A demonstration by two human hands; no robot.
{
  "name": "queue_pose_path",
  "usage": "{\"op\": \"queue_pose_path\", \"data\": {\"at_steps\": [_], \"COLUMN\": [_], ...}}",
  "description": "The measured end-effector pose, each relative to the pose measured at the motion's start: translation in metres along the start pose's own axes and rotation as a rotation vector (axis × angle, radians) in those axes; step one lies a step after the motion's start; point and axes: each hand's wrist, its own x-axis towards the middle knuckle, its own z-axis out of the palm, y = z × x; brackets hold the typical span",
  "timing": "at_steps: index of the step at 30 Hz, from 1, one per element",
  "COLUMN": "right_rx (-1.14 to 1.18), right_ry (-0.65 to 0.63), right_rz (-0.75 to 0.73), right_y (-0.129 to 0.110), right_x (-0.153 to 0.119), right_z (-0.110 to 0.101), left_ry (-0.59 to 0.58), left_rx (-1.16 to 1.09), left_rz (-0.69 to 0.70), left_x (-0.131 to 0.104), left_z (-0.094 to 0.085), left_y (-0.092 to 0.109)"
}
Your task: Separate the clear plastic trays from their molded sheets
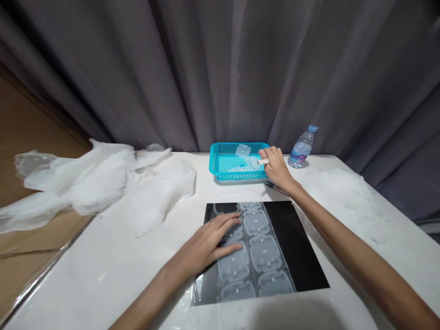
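Note:
My left hand (216, 236) lies with its fingers spread on a clear sheet of translucent rounded-square pieces (264, 252). Beneath that sheet is a black mat (295, 247). One cut-out gap shows near the sheet's far left corner. My right hand (275, 167) is closed at the right end of a turquoise basket (213, 164), with a small white stick-like thing (263, 161) poking out of its fingers. Inside the basket are a loose translucent square piece (243, 151) and some whitish film (252, 162). A dark flat object (275, 188), partly hidden, lies under my right wrist.
A water bottle (302, 147) stands right of the basket. Crumpled white plastic film (99, 181) covers the table's left side, and another white heap (337, 192) lies at right. Grey curtain (192, 68) hangs behind; brown cardboard (30, 119) is at far left.

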Motion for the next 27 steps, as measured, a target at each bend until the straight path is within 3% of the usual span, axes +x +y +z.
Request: {"op": "queue_pose_path", "data": {"at_steps": [4,7,10,15,19,23,27], "right_rx": [0.187,0.368,0.402,0.461,0.454,0.44,0.392], "right_ry": [-0.094,-0.387,-0.513,-0.563,-0.537,-0.513,-0.481], "right_rz": [-0.171,-0.081,-0.035,0.029,0.041,-0.069,-0.205], "right_y": [-0.012,-0.02,-0.021,-0.002,0.009,0.006,0.003], "right_x": [-0.066,-0.109,-0.133,-0.151,-0.156,-0.155,-0.157], "right_z": [-0.004,-0.011,-0.022,-0.04,-0.045,-0.042,-0.04], "left_ry": [-0.025,0.011,0.054,0.034,-0.041,-0.048,0.033], "left_rx": [0.062,0.092,0.149,0.212,0.242,0.25,0.256], "left_rz": [0.058,0.075,0.111,0.031,0.012,0.031,0.064], "left_x": [0.001,0.001,0.004,0.012,0.017,0.027,0.038], "left_z": [-0.001,-0.002,0.002,0.025,0.031,0.024,0.024], "left_y": [-0.005,-0.004,0.004,0.021,0.016,0.011,0.013]}}
